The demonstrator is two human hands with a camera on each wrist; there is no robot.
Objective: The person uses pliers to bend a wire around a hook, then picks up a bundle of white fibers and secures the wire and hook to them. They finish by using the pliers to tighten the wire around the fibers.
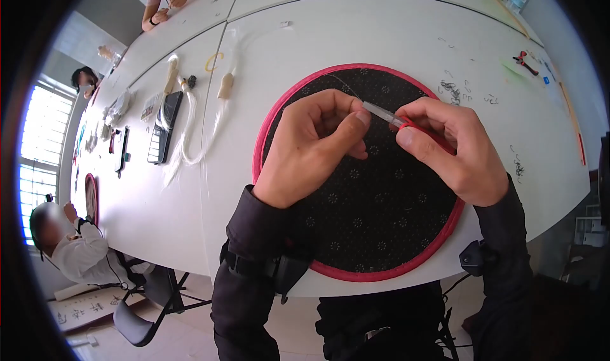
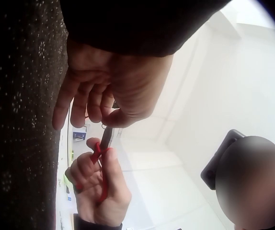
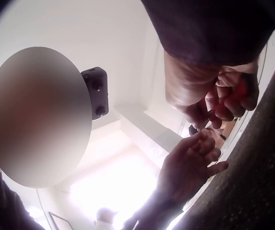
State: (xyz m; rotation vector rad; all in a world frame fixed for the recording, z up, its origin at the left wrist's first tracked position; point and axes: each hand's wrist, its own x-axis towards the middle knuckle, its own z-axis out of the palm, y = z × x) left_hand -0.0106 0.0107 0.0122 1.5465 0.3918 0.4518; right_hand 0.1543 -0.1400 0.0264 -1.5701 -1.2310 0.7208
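Over a round dark mat with a red rim point(image 1: 375, 189), my right hand point(image 1: 454, 148) grips a red-handled metal tool point(image 1: 381, 113), its jaws pointing at the left fingertips. My left hand point(image 1: 311, 148) pinches something small between thumb and index finger at the tool's tip. A thin dark strand point(image 1: 346, 85) arcs away above the left fingers. In the left wrist view a tiny loop point(image 2: 104, 126) shows between the left fingertips and the tool point(image 2: 107, 137). The right wrist view shows the right fingers curled round the red handle point(image 3: 235, 98); the pinched piece is too small to tell.
Dark wire bits point(image 1: 451, 91) lie right of the mat. Red-handled pliers point(image 1: 526, 62) are farther back right. Left of the mat lie pale fibre bundles point(image 1: 190, 132) and a black device point(image 1: 164, 129). Other people sit at the far side and left.
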